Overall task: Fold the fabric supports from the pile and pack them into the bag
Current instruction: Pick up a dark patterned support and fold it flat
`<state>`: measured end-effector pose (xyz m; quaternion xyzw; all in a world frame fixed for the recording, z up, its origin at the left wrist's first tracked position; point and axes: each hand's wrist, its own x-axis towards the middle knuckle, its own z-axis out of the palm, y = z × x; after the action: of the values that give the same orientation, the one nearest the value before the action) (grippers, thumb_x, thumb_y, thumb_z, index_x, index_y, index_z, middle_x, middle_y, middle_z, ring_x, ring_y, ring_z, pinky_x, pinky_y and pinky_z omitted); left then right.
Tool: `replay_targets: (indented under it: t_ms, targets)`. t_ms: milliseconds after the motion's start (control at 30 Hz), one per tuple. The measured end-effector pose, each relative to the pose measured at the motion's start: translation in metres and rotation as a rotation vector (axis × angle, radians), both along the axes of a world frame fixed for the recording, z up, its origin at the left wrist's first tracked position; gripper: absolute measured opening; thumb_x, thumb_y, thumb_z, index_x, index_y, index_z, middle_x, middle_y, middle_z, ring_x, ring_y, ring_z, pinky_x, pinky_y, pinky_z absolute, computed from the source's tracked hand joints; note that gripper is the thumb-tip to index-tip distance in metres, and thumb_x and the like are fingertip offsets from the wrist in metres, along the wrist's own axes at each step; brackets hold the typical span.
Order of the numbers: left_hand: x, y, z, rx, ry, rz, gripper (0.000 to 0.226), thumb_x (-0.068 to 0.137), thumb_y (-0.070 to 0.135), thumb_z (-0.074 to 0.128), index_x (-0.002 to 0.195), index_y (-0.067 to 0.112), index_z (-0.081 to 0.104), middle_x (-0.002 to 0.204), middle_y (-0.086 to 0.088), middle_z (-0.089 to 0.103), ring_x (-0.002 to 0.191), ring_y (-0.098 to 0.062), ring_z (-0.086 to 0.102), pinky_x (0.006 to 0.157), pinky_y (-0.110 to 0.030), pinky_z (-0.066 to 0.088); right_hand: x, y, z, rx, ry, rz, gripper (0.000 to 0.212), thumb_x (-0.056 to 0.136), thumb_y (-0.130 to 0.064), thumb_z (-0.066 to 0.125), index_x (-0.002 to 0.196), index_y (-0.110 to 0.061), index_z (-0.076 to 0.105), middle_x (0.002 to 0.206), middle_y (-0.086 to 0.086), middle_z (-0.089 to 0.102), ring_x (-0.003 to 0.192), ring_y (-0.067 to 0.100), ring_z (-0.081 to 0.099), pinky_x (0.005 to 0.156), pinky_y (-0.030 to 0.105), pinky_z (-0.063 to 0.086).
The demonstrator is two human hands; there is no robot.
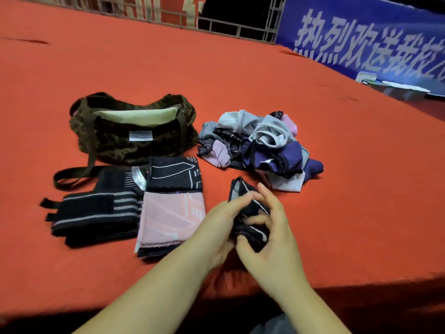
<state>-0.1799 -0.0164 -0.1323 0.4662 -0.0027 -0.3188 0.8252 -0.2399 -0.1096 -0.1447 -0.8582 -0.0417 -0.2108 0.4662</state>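
Note:
A black fabric support with pale stripes is bunched between both hands just above the red table. My left hand grips its left side, and my right hand curls round its right side and bottom. A loose pile of grey, purple, pink and black supports lies beyond my hands. The camouflage bag stands open at the left, pale lining showing. In front of the bag lie folded pieces: a black striped wrap and a black-and-pink support.
The red cloth table stretches far back; its near edge runs just under my wrists. The bag's brown strap trails toward the folded wrap. A blue banner and grey boxes sit at the far right.

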Motion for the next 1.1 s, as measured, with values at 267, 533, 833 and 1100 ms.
replay_targets:
  t_ms: [267,533,833,1100]
  targets:
    - [0.011,0.065,0.007,0.046,-0.016,0.310,0.022,0.096,0.015,0.045,0.108,0.011,0.062,0.097,-0.011,0.072,0.079,-0.025,0.067,0.071,-0.037,0.053,0.039,0.036,0.015,0.188,0.019,-0.134,0.044,0.078,-0.030,0.066,0.118,-0.034,0.047,0.119,-0.010,0.054,0.094,0.002,0.056,0.088,0.018,0.042]
    - [0.030,0.100,0.016,0.065,-0.050,0.407,0.020,0.096,0.016,0.047,0.103,0.011,0.066,0.099,-0.012,0.073,0.091,-0.028,0.069,0.088,-0.048,0.053,0.074,0.056,0.027,0.938,0.515,0.173,0.028,0.075,-0.020,0.062,0.099,-0.007,0.068,0.091,0.011,0.073,0.074,0.018,0.069,0.063,0.027,0.056]
    - [0.089,0.128,0.009,0.789,-0.351,0.477,0.037,0.096,0.042,0.046,0.089,0.010,0.063,0.092,-0.002,0.067,0.090,-0.018,0.062,0.078,-0.034,0.045,0.127,0.068,0.018,0.372,0.358,-0.045,0.028,0.079,-0.014,0.073,0.101,-0.018,0.055,0.090,-0.002,0.070,0.079,0.009,0.068,0.071,0.025,0.053]
    - [0.139,0.122,-0.003,1.202,-0.520,0.423,0.030,0.095,0.042,0.048,0.094,0.013,0.054,0.094,-0.001,0.061,0.092,-0.021,0.056,0.074,-0.032,0.041,0.176,0.061,0.005,0.067,0.315,-0.101,0.027,0.081,-0.019,0.068,0.099,-0.022,0.048,0.075,-0.016,0.063,0.080,0.008,0.064,0.071,0.024,0.049]
